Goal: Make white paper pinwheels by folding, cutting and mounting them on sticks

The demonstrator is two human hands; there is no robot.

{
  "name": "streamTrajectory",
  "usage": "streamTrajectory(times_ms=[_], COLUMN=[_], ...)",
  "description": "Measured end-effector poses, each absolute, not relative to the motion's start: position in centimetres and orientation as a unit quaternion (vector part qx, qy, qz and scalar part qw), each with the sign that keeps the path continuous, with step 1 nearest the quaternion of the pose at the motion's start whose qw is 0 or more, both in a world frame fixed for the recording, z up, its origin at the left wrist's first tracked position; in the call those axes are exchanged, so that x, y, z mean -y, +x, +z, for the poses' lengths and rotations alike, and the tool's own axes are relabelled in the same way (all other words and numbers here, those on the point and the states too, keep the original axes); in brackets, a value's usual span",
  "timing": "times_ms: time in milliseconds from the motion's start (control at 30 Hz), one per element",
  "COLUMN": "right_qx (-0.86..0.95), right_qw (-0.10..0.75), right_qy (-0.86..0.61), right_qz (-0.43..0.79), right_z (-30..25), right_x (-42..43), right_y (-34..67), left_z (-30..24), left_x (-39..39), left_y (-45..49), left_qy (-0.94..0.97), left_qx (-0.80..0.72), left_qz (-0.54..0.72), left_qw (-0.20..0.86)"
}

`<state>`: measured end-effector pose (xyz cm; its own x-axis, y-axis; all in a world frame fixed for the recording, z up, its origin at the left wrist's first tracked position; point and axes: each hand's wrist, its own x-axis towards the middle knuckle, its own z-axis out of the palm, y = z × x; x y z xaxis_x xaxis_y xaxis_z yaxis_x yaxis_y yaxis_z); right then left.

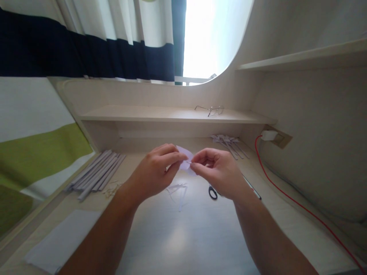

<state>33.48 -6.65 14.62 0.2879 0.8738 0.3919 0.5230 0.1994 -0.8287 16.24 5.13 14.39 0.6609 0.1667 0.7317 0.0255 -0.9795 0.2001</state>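
Note:
Both hands are raised above the pale desk [186, 236] and meet at the centre. My left hand [156, 172] pinches a small folded piece of white paper [185, 156] between thumb and fingers. My right hand [219, 172] pinches the same paper from the right, fingertips pressed together at its edge. Most of the paper is hidden behind the fingers. Directly below the hands lie thin paper scraps [177, 189] on the desk.
Black-handled scissors [213, 192] and a pen [252, 187] lie under my right hand. A row of rolled paper sticks [96, 173] lies at left, finished paper pieces [229, 143] at the back right. A white sheet [63, 238], red cable [289, 198], glasses [210, 110] on the shelf.

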Motion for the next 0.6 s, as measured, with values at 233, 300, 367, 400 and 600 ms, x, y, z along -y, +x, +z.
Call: streamTrajectory(times_ms=[233, 300, 367, 400, 600], right_qx=[0.589, 0.594, 0.6, 0.603, 0.615], right_qw=[0.529, 0.528, 0.526, 0.525, 0.513], right_qy=[-0.59, -0.588, -0.586, -0.585, -0.587], right_qz=[0.155, 0.151, 0.142, 0.137, 0.121], right_z=[15.0, 15.0, 15.2, 15.3, 15.7], right_x=[7.2, 7.5, 7.8, 8.0, 8.5], right_y=[33.0, 33.0, 33.0, 33.0, 32.8], left_z=[14.8, 14.9, 15.0, 15.1, 15.0], left_x=[-4.8, -4.7, -4.5, -4.4, -4.1], left_y=[16.0, 16.0, 16.0, 16.1, 16.2], left_qy=[0.895, 0.892, 0.889, 0.888, 0.886], left_qx=[-0.035, -0.031, -0.026, -0.022, -0.01], left_qz=[0.41, 0.412, 0.414, 0.416, 0.417], left_qw=[0.169, 0.184, 0.193, 0.196, 0.204])
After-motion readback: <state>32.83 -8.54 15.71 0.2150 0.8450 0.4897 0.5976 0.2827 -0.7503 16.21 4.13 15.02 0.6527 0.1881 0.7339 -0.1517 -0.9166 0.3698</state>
